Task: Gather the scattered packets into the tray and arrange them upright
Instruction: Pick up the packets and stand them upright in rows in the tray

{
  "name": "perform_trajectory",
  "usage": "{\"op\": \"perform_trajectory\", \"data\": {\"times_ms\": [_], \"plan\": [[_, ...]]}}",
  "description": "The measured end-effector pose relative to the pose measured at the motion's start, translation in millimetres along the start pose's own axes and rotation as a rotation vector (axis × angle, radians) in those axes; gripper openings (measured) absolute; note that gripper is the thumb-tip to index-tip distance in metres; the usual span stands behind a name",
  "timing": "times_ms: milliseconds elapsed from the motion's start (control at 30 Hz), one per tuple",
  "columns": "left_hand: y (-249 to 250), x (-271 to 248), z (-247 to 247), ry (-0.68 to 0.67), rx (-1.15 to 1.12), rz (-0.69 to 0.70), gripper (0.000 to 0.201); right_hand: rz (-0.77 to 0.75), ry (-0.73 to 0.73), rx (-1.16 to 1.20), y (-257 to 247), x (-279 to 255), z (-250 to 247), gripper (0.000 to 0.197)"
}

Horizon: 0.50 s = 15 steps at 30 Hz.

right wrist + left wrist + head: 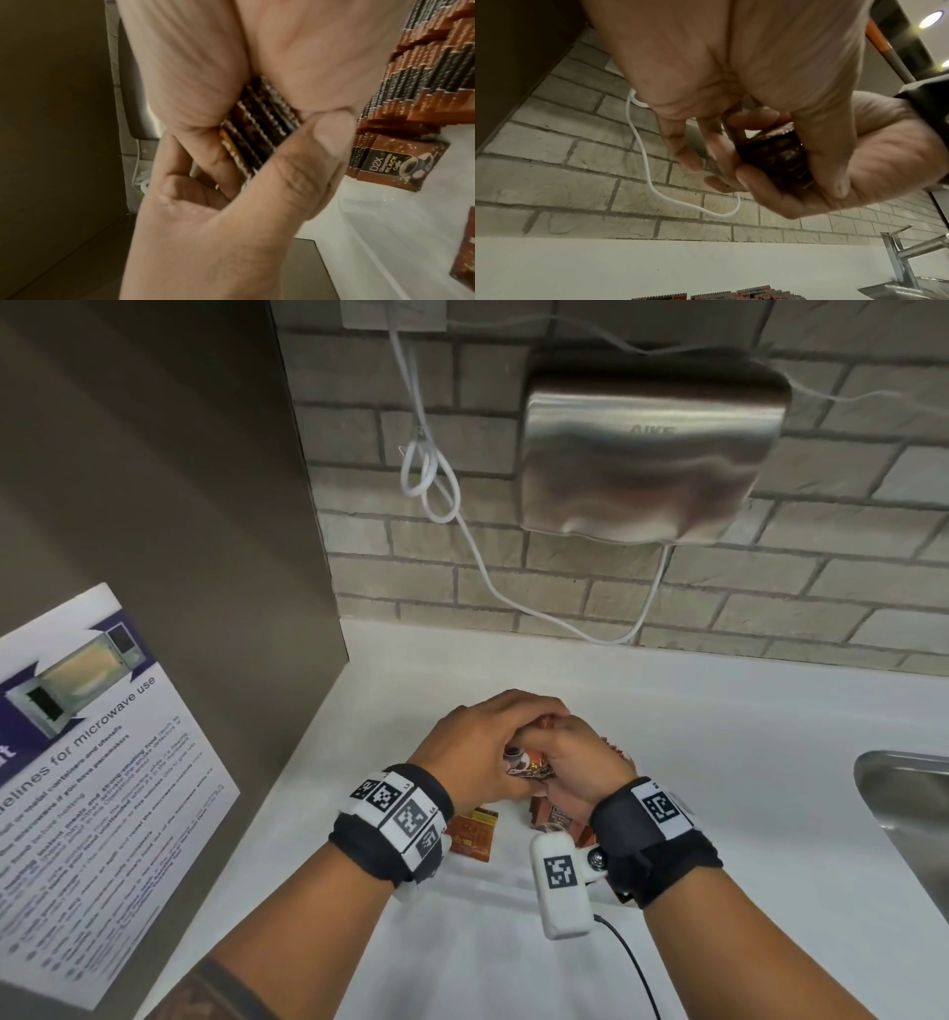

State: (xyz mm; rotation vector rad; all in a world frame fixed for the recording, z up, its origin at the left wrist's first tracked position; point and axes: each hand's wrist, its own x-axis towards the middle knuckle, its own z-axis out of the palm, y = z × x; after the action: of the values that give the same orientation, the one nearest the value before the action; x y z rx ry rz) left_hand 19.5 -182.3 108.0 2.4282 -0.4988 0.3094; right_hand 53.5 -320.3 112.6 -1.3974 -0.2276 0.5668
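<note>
**Both hands square up a bundle of packets above the bench**

At the left of the head view, a microwave-use notice (92, 762) hangs on the brown panel, apart from the work. Just right of it, at centre frame, the left hand (480, 752) curls over the top of a bundle of packets (529, 765), its fingers wrapped round the far side. The right hand (583, 770) meets it from the right, thumb and fingers pinching the same bundle. The hands are pressed close together, most likely so the loose packets get tapped flush into one block before going down on edge.

The right wrist view shows the bundle (257, 130) edge-on: dark brown sachets with crimped, serrated seams, stacked face to face, one yellowish edge at the left of the stack. To its right, a row of packets (424, 85) stands packed upright, brown and black by turns; the front one reads "BLACK Coffee" beside a printed cup. Whether a tray wall holds that row I cannot tell, since white blends into white there.

Below the hands in the head view, an orange packet (472, 832) lies flat on the white bench (744, 814), not yet gathered. At the far right edge sits a steel sink (909, 793).
</note>
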Motion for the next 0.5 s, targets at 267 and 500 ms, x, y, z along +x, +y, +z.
{"op": "perform_trajectory", "data": {"times_ms": [267, 500], "plan": [[-12, 0, -3, 0.032, 0.1, -0.009, 0.09, -0.047, 0.087, -0.343, -4, 0, -12, 0.015], [-19, 0, -17, 0.021, -1.029, -0.453, 0.111, 0.016, -0.058, -0.112, -16, -8, -21, 0.031]]}}
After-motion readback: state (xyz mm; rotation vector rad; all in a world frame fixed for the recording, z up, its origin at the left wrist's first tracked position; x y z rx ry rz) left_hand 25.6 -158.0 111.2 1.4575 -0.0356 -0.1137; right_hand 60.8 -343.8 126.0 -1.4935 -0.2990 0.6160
